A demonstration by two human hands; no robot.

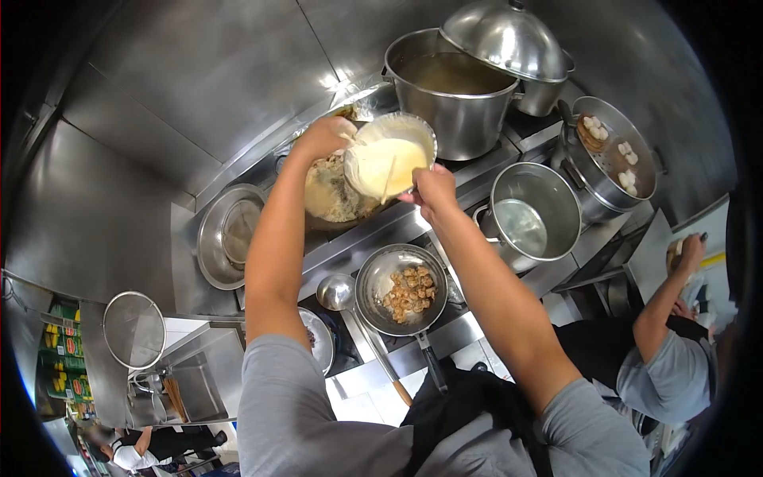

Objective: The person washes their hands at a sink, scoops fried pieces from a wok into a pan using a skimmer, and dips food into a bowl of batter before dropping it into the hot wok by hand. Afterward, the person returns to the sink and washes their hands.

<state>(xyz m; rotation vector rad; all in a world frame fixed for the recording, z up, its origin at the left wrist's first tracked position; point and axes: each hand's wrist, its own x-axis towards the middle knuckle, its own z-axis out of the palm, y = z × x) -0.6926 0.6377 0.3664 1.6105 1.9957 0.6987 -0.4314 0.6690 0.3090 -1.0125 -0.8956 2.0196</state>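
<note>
My right hand (433,192) grips the lower right rim of a metal bowl (430,135) that is tilted over the stove. Pale yellow batter (389,163) lies in the bowl, and a strip of it runs over the lower edge. My left hand (326,137) is at the bowl's upper left rim, its fingers curled together and smeared with batter; whatever they pinch I cannot make out. Beneath the bowl, a wide pan of frying oil (330,195) holds pale foam and loose bits, partly hidden by the bowl and my left forearm.
A frying pan (380,306) with browned pieces sits nearer me, beside a ladle (337,292). A large stockpot (455,119), a smaller pot (536,211) and a steamer (616,159) stand right. A strainer basin (218,238) is left. Another person (664,366) works at right.
</note>
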